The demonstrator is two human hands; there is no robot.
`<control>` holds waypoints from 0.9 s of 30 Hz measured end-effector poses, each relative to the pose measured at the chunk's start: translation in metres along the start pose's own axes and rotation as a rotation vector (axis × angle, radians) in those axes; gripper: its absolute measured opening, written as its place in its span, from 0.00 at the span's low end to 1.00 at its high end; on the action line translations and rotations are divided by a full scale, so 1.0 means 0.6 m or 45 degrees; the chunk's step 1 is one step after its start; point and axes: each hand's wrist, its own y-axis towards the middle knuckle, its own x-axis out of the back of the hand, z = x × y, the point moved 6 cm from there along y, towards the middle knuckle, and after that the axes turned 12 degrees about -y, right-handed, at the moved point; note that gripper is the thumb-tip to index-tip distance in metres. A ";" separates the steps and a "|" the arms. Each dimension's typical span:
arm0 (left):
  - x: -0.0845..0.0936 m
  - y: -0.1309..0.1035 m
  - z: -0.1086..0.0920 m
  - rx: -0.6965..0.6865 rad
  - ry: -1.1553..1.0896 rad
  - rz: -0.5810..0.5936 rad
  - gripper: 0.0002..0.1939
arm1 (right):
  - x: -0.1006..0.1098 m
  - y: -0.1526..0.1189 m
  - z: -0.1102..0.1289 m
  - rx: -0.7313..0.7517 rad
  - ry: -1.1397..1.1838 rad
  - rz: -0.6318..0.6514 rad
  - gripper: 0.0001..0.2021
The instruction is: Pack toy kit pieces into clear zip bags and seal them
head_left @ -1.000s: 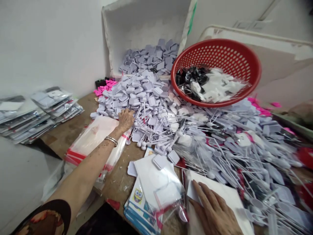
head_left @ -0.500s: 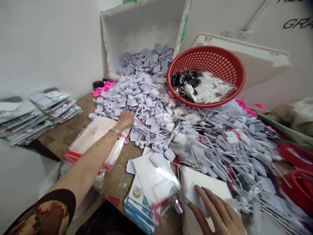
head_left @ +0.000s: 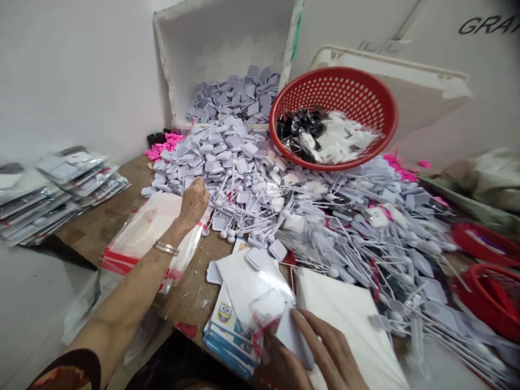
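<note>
My left hand [head_left: 195, 200] is closed, its fingers curled at the edge of a heap of small pale-lilac plastic pieces [head_left: 219, 149]; whatever is in the fingers is hidden. My right hand [head_left: 329, 346] grips a flat pale-lilac plastic piece [head_left: 291, 338] between thumb and fingers, low over the table. Beside it lies a clear plastic packet [head_left: 254, 284] on a stack of printed cards [head_left: 227, 330]. Two loose lilac pieces rest at the packet's upper edge. To the right sits a stack of white sheets [head_left: 345, 314]. Clear bags with red strips [head_left: 150, 222] lie under my left wrist.
A red basket [head_left: 388, 116] with black and white packets stands on the heap. Behind is a white foam box [head_left: 162, 65] holding more lilac pieces. Filled packets [head_left: 40, 203] are stacked at left. Long thin-handled pieces [head_left: 365, 244] and red rings [head_left: 487, 292] spread right.
My right hand has moved left with the plastic piece, from above the white sheets to the packet's edge. My left hand has drawn slightly back from the heap. The view has shifted a little.
</note>
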 end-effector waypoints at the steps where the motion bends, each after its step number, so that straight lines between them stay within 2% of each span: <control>1: 0.004 -0.029 -0.010 -0.009 -0.056 0.019 0.06 | -0.003 0.016 0.013 -0.046 0.077 0.002 0.28; 2: 0.003 -0.062 -0.023 -0.015 -0.154 0.060 0.04 | -0.006 0.032 0.024 -0.092 0.133 -0.021 0.28; 3: 0.001 -0.097 -0.036 0.005 -0.420 0.109 0.01 | -0.010 0.046 0.032 -0.138 0.168 -0.046 0.27; 6: -0.012 -0.197 -0.081 0.119 -1.012 0.322 0.05 | -0.025 0.075 0.041 -0.263 0.191 -0.120 0.26; 9: -0.020 -0.259 -0.114 0.304 -1.264 0.530 0.06 | -0.035 0.083 0.033 -0.344 0.129 -0.144 0.25; 13: -0.029 -0.290 -0.129 0.445 -1.385 0.745 0.07 | -0.033 0.076 0.025 -0.359 0.089 -0.113 0.25; 16: -0.042 -0.304 -0.135 0.336 -1.199 0.923 0.13 | -0.028 0.070 0.028 -0.315 0.012 -0.118 0.26; 17: -0.044 -0.306 -0.136 0.269 -1.131 0.916 0.14 | -0.026 0.068 0.029 -0.300 -0.024 -0.113 0.26; 19: -0.043 -0.303 -0.135 0.169 -1.030 0.784 0.14 | -0.020 0.066 0.033 -0.289 -0.110 -0.112 0.26; 21: -0.042 -0.301 -0.132 0.134 -0.978 0.648 0.16 | -0.012 0.063 0.036 -0.299 -0.161 -0.122 0.27; 22: -0.043 -0.302 -0.133 0.126 -0.973 0.632 0.17 | -0.008 0.062 0.037 -0.300 -0.153 -0.132 0.28; 25: -0.052 -0.312 -0.141 0.162 -1.070 0.715 0.18 | -0.004 0.059 0.044 -0.283 -0.071 -0.123 0.29; 27: -0.058 -0.324 -0.145 0.299 -1.210 0.811 0.18 | -0.005 0.056 0.045 -0.290 -0.045 -0.107 0.29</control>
